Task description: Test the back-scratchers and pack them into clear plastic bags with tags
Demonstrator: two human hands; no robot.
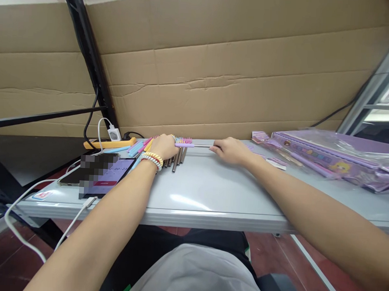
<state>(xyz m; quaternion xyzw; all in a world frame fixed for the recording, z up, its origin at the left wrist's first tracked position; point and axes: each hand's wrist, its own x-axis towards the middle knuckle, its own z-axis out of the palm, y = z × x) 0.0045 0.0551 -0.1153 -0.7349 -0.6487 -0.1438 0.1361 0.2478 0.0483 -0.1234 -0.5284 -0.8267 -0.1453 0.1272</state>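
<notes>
A rod with a lilac sleeve [185, 145] and a thin shiny metal shaft [202, 146] lies level between my two hands, just above the table. My left hand [164, 146], with coiled bands at its wrist, is closed around the lilac end. The thumb and fingers of my right hand [228, 150] are closed on the far end of the metal shaft; that tip is hidden. Behind and below my left hand lie several metal rods [174, 165] and a row of multicoloured teeth or coils [184, 140]. Several pink, yellow and blue sleeves [135, 149] lie to its left.
A phone [92, 166] and a tablet showing a timer [111, 176] rest at the left, with white cables [87, 203] near the edge. A purple box in clear plastic [324, 156] and small packets [275, 162] are at the right. A cardboard wall [217, 86] stands behind.
</notes>
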